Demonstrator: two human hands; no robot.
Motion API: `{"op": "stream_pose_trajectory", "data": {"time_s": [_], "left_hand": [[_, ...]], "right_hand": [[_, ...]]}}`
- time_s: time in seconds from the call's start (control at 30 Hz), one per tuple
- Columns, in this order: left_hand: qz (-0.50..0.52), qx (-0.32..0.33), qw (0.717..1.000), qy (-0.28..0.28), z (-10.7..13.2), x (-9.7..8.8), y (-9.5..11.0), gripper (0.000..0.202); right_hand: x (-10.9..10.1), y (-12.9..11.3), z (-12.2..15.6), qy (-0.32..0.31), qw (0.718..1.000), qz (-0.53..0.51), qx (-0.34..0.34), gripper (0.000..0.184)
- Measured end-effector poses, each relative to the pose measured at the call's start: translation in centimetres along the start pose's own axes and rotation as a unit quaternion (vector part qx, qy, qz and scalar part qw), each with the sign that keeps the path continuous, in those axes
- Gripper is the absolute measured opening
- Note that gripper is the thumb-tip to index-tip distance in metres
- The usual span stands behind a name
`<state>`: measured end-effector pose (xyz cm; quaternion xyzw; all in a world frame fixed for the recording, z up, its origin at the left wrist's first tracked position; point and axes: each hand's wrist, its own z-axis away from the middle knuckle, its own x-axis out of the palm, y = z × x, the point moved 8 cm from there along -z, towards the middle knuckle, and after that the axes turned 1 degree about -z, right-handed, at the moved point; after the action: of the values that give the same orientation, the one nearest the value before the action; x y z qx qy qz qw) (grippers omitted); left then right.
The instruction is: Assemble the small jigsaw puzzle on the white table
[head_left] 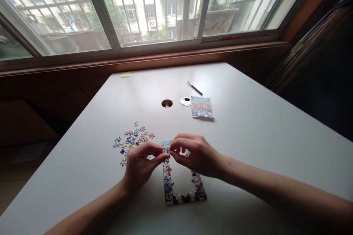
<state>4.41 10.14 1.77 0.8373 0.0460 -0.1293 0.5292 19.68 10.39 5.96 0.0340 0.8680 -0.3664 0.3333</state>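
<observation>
L hand [140, 162] pinching puzzle pc [166, 150], R hand [197, 154] just beside it, grip unclear

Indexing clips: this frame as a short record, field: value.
Left hand: fingers pinched over the puzzle border's far left part; piece held, if any, unclear
Right hand: curled close beside it, grip unclear
Puzzle border: on white table, far end partly hidden by hands
Loose pieces: scattered left of border
Beyond: illustrated packet, pen, table hole
</observation>
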Motion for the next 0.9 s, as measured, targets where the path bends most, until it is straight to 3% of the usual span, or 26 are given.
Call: {"op": "stream_pose_trajectory", "data": {"time_s": [0.17,0.33,0.47,0.9], "left_hand": [[-0.149,0.082,0.985,0.009,-0.7,-0.6,2.0,0.008],[-0.334,0.179,0.924,-0.039,-0.4,0.8,2.7,0.015],[-0.371,0.187,0.908,-0.063,-0.1,1.5,2.2,0.022],[-0.396,0.161,0.899,-0.094,-0.2,2.2,2.2,0.02]], "right_hand": [[-0.4,2.5,-0.6,-0.056,0.997,0.002,0.058,0.007],[-0.7,4.6,-0.5,-0.063,0.995,0.04,0.074,0.004],[0.2,5.1,0.0,-0.069,0.992,0.066,0.078,0.005],[1.2,5.5,0.3,-0.056,0.993,0.079,0.069,0.006]]}}
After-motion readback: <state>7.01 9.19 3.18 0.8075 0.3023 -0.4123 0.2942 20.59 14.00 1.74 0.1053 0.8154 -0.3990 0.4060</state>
